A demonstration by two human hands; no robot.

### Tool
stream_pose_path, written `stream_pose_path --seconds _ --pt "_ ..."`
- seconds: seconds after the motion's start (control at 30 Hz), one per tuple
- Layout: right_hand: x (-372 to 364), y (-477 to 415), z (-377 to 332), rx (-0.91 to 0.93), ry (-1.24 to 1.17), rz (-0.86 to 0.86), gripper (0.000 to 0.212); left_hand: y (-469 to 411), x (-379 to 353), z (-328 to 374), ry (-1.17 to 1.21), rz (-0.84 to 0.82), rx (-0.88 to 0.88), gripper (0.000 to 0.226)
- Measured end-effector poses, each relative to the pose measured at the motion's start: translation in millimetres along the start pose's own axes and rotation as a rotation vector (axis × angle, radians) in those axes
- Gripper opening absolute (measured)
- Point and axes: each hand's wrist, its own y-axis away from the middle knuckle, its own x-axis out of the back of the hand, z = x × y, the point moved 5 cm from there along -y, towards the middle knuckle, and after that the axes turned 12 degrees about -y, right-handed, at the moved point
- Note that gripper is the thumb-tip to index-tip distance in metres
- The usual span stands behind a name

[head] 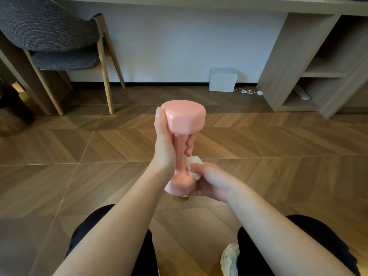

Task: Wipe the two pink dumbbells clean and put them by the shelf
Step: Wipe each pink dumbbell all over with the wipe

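Observation:
A pink dumbbell (184, 120) is held upright in the air above the wooden floor, at the middle of the view. My left hand (164, 144) grips its handle, thumb lying up against the top head. My right hand (209, 181) holds a crumpled white tissue (194, 166) against the lower end of the handle and cups the bottom head. Only this one dumbbell is in view.
A wooden shelf unit (294, 62) stands at the back right under a desk top. A white box (223, 80) with a white cable sits by the wall. A grey chair (65, 46) stands at the back left. My knees and one light shoe (230, 257) are at the bottom.

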Motion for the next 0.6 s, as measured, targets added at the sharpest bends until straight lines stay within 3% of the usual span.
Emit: stream_pose_path --seconds 0.07,0.23,0.37,0.53,0.6 --pt "0.8 3.9 -3.0 -0.003 -0.003 -0.054 0.026 -0.6 2.3 1.0 0.03 -0.007 -0.016 0.085" --pt "-0.6 1.7 1.4 0.002 0.112 0.033 0.03 1.5 -3.0 3.3 0.064 -0.107 -0.044 0.088" --pt "-6.6 5.7 -0.3 -0.049 0.045 -0.071 0.029 3.3 -8.3 7.2 0.024 -0.171 -0.079 0.09" --pt "-3.5 3.4 -2.1 -0.028 -0.097 -0.008 0.022 -8.1 1.4 3.9 -0.214 -0.037 -0.011 0.11" --pt "-0.8 1.3 -0.9 -0.037 -0.178 0.051 0.017 -8.6 0.7 2.7 -0.336 0.015 -0.001 0.105"
